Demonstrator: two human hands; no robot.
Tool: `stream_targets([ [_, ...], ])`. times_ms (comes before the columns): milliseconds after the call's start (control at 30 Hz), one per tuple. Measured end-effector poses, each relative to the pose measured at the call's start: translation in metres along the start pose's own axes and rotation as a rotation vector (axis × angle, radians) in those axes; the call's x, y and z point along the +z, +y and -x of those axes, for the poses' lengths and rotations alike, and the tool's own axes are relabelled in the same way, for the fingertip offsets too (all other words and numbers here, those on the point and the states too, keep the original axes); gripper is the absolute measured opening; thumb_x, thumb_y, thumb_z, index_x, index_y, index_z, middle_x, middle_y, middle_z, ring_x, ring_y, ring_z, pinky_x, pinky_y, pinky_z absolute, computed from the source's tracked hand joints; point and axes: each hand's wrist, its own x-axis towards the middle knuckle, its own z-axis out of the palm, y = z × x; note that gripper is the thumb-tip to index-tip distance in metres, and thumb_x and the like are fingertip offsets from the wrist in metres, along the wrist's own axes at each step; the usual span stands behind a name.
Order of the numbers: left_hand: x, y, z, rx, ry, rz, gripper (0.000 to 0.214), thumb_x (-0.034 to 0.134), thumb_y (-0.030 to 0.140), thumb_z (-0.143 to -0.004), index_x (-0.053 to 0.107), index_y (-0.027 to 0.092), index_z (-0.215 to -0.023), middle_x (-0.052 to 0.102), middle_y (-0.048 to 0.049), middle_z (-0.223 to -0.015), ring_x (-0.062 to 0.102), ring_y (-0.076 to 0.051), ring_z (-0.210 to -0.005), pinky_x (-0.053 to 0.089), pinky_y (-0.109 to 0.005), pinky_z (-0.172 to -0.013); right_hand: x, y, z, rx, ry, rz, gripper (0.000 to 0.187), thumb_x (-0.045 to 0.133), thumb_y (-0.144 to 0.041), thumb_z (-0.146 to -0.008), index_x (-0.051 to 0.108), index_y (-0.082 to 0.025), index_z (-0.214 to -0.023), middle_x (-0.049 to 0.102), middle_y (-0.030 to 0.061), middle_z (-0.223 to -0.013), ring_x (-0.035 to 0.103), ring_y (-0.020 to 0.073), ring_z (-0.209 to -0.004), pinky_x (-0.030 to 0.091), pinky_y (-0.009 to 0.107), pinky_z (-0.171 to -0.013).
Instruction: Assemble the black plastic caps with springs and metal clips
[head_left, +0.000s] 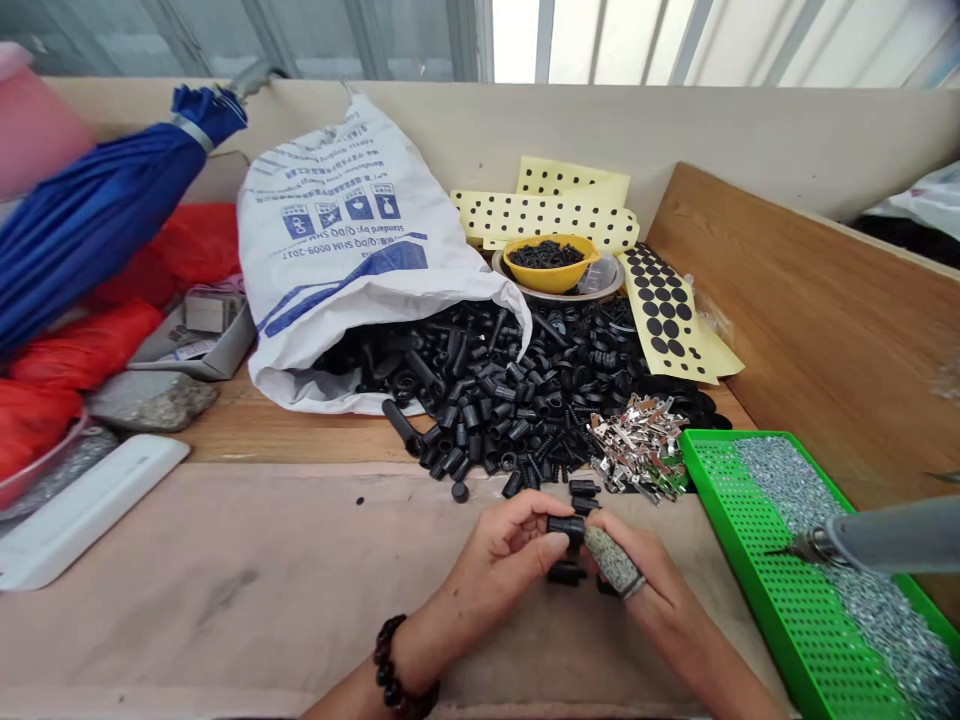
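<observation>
My left hand (510,560) pinches a short black plastic cylinder (564,528) between thumb and fingers. My right hand (645,565) closes on the other end of the same cylinder, its thumb wrapped in a speckled grey cover (613,562). Just beyond the hands lie a couple of black ribbed parts (585,489), and another black part (566,573) rests below the held one. A heap of black plastic parts (495,400) spreads out farther back, with a pile of shiny metal strips (641,445) at its right edge.
A green perforated tray (780,600) of small screws stands at right, an electric screwdriver (885,540) over it. Behind are a white sack (352,230), a yellow bowl (551,275) and sticker sheets (664,310). At left lie a blue umbrella (97,200), a stone (150,400) and a white case (90,510).
</observation>
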Motion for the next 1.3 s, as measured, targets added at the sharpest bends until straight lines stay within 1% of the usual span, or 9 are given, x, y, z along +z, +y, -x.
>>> stream_targets([
  [133,-0.003,0.002,0.002,0.129,-0.027,-0.313,0.018,0.055,0.027,-0.084,0.062,0.018,-0.098,0.065,-0.0061,-0.088,0.06,-0.019,-0.081,0.045,-0.028,-0.073,0.003,0.01,0.0,0.05,-0.052,-0.164,0.027,0.038,-0.033,-0.091,0.048,-0.019,-0.07,0.05,-0.0019,-0.062,0.047,0.0122,-0.057,0.036,0.023,-0.05],
  [233,-0.004,0.004,0.003,0.176,-0.023,-0.469,0.018,0.054,0.027,-0.086,0.063,0.019,-0.099,0.064,-0.0043,-0.086,0.057,-0.017,-0.078,0.043,-0.026,-0.07,0.003,0.006,0.001,0.059,-0.057,-0.16,0.027,0.037,-0.033,-0.091,0.047,-0.019,-0.07,0.049,-0.0019,-0.063,0.047,0.0125,-0.059,0.036,0.023,-0.051],
  [367,-0.003,0.005,0.003,0.161,-0.008,-0.558,0.016,0.053,0.025,-0.087,0.064,0.02,-0.098,0.064,-0.0009,-0.079,0.054,-0.014,-0.07,0.04,-0.022,-0.065,0.0,-0.007,0.002,-0.062,-0.007,0.045,0.021,0.031,-0.023,-0.091,0.047,-0.021,-0.079,0.055,0.0007,-0.075,0.051,0.0151,-0.068,0.041,0.025,-0.06],
  [467,-0.004,0.006,0.002,0.174,-0.027,-0.578,0.019,0.052,0.023,-0.088,0.065,0.021,-0.101,0.067,-0.002,-0.088,0.058,-0.015,-0.079,0.041,-0.023,-0.072,-0.003,-0.01,0.0,-0.233,0.055,0.255,0.017,0.031,-0.016,-0.087,0.047,-0.022,-0.086,0.058,0.0037,-0.081,0.054,0.018,-0.075,0.044,0.029,-0.067],
  [667,-0.007,0.006,0.004,0.065,-0.06,-0.449,0.022,0.049,0.022,-0.089,0.067,0.021,-0.101,0.069,-0.0034,-0.097,0.061,-0.017,-0.087,0.044,-0.023,-0.078,-0.003,-0.007,-0.001,-0.37,0.084,0.497,0.02,0.03,-0.011,-0.082,0.048,-0.02,-0.083,0.056,0.0066,-0.074,0.052,0.0216,-0.07,0.043,0.034,-0.064],
  [833,-0.005,0.0,0.005,0.236,-0.012,-0.497,0.019,0.053,0.02,-0.086,0.066,0.018,-0.101,0.067,-0.0055,-0.091,0.06,-0.017,-0.084,0.046,-0.024,-0.076,-0.002,-0.009,0.001,-0.335,0.085,0.3,0.02,0.031,-0.015,-0.085,0.049,-0.022,-0.085,0.059,0.0042,-0.076,0.055,0.0191,-0.072,0.043,0.029,-0.063],
  [1067,-0.005,-0.006,0.01,0.517,-0.036,-0.691,0.025,0.047,0.009,-0.088,0.058,0.017,-0.109,0.061,-0.008,-0.096,0.057,-0.016,-0.089,0.046,-0.025,-0.079,0.009,0.003,0.004,-0.041,0.01,-0.104,0.019,0.036,-0.022,-0.087,0.044,-0.02,-0.071,0.049,-0.0018,-0.065,0.045,0.0133,-0.06,0.036,0.023,-0.054],
  [1167,-0.006,-0.007,0.01,0.492,-0.024,-0.68,0.023,0.048,0.01,-0.088,0.059,0.016,-0.108,0.063,-0.0083,-0.096,0.058,-0.016,-0.088,0.046,-0.024,-0.079,0.012,0.004,0.004,-0.081,0.02,-0.053,0.016,0.036,-0.02,-0.087,0.044,-0.02,-0.073,0.048,-0.0012,-0.067,0.045,0.014,-0.062,0.037,0.024,-0.057],
  [1300,-0.006,-0.005,0.006,0.319,0.002,-0.557,0.018,0.052,0.017,-0.086,0.066,0.014,-0.097,0.067,-0.0075,-0.089,0.061,-0.016,-0.082,0.047,-0.023,-0.075,0.008,-0.003,0.001,-0.268,0.046,0.111,0.017,0.031,-0.015,-0.087,0.047,-0.021,-0.085,0.054,0.0018,-0.074,0.05,0.0166,-0.069,0.04,0.027,-0.062],
])
